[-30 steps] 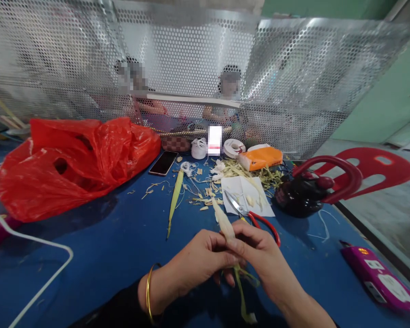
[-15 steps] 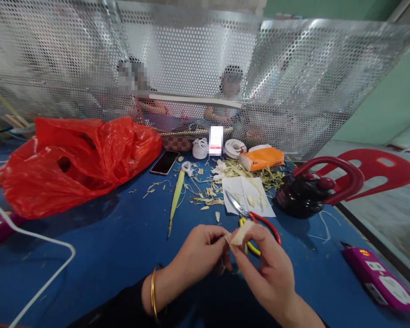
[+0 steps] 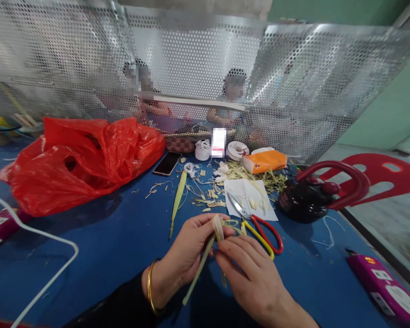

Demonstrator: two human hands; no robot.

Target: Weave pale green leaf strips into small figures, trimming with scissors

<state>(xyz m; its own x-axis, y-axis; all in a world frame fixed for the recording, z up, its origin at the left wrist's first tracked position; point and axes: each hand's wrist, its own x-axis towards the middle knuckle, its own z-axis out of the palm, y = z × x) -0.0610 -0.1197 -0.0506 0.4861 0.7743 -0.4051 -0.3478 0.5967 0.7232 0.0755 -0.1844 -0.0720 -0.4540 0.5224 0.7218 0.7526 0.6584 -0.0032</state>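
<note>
My left hand, with a gold bangle at the wrist, and my right hand meet over the blue table. Together they pinch a pale green leaf strip. Its top is curled into a small loop at my left fingertips, and its long tail hangs down toward me. Red-and-yellow-handled scissors lie just beyond my right hand, their blades resting on a sheet of white paper.
A crumpled red plastic bag fills the left. A long green leaf, a phone, leaf scraps, tape rolls and an orange packet lie ahead. A dark kettle stands right. Two people sit behind a perforated metal screen.
The leaf piece was held upright, then folded between my fingertips; now it is curled at the top with its tail hanging. My hands have shifted slightly left and lower.
</note>
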